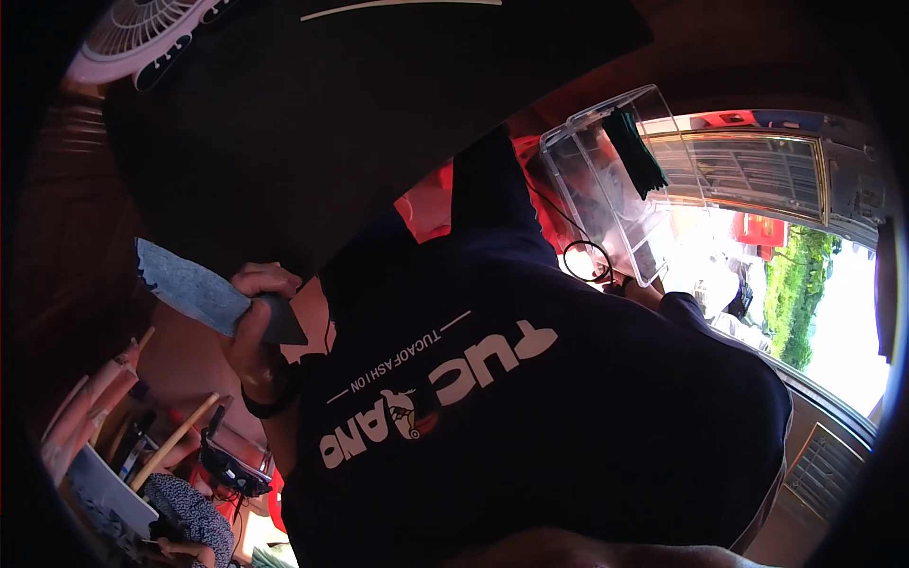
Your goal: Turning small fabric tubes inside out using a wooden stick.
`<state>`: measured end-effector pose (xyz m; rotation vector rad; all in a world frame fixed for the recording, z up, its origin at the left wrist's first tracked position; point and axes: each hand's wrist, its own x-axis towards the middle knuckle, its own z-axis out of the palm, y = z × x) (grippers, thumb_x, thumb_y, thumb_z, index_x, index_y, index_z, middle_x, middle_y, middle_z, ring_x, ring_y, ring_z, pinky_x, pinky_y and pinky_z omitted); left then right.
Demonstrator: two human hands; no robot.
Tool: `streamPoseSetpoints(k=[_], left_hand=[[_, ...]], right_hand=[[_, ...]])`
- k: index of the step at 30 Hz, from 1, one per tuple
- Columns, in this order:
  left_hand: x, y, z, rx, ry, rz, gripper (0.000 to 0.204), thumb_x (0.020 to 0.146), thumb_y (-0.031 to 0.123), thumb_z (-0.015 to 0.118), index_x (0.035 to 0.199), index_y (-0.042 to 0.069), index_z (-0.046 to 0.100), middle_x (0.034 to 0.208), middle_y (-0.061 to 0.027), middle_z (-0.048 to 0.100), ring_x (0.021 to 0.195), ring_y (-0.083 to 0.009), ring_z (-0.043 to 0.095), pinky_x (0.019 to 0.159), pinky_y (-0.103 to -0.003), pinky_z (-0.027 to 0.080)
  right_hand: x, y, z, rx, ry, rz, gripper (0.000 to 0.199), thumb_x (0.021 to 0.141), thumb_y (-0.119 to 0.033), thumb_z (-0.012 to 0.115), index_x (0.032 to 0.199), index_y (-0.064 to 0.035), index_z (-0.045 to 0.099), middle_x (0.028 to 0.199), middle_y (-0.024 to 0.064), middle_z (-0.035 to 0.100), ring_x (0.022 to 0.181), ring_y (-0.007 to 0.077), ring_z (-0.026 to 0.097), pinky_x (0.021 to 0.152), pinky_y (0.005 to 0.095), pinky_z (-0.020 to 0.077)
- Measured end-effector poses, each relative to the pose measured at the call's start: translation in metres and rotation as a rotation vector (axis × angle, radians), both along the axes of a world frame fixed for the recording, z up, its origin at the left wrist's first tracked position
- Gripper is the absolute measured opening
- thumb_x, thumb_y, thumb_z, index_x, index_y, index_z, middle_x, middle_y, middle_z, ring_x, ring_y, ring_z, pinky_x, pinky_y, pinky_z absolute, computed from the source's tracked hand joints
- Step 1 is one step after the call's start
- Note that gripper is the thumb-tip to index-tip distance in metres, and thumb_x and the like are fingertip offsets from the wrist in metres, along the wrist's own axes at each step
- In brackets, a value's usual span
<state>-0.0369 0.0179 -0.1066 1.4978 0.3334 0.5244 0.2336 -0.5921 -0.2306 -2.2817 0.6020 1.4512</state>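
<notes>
Fingers of left hand [254, 317] curled round grey cloth piece [194, 289], cloth sticking out left; right hand hidden.

We see a large flat black sheet of fabric [312, 123] with one thin pale line near its top edge. Our left hand [254, 327] grips a blue-grey mottled strip of cloth [194, 289] with a darker charcoal corner, and a black band circles the wrist. Our dark navy T-shirt [568, 426] carries white block print and a small red, white and orange emblem. A red patch [426, 208] shows above the shirt. The clear plastic box [615, 180] holds a dark green piece [636, 151]. A white-and-pink fan grille [142, 33] sits upper left. Lower left are a pale wooden stick [175, 440] and blue-and-white speckled cloth [194, 516].
</notes>
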Motion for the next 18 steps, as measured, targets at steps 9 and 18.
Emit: streamPoseSetpoints(k=[9, 18], left_hand=[[0.005, 0.003, -0.003, 0.031, 0.016, -0.006, 0.034, 0.081, 0.029, 0.047, 0.093, -0.001, 0.057, 0.08, -0.0117, 0.057, 0.082, -0.0232, 0.055, 0.091, -0.041, 0.036], [0.004, 0.01, -0.009, 0.137, -0.018, -0.013, 0.031, 0.083, 0.028, 0.043, 0.089, 0.0, 0.056, 0.081, -0.0112, 0.055, 0.083, -0.0239, 0.055, 0.091, -0.041, 0.038]], right_hand=[[-0.026, 0.039, -0.054, 0.101, 0.025, -0.027, 0.029, 0.084, -0.036, 0.062, 0.096, -0.01, 0.061, 0.088, 0.0061, 0.064, 0.077, 0.0205, 0.062, 0.065, 0.0337, 0.0494], [-0.041, 0.054, -0.084, 0.167, 0.016, -0.029, 0.026, 0.084, -0.035, 0.062, 0.095, -0.0105, 0.061, 0.088, 0.0054, 0.064, 0.078, 0.0195, 0.062, 0.066, 0.0329, 0.0497]])
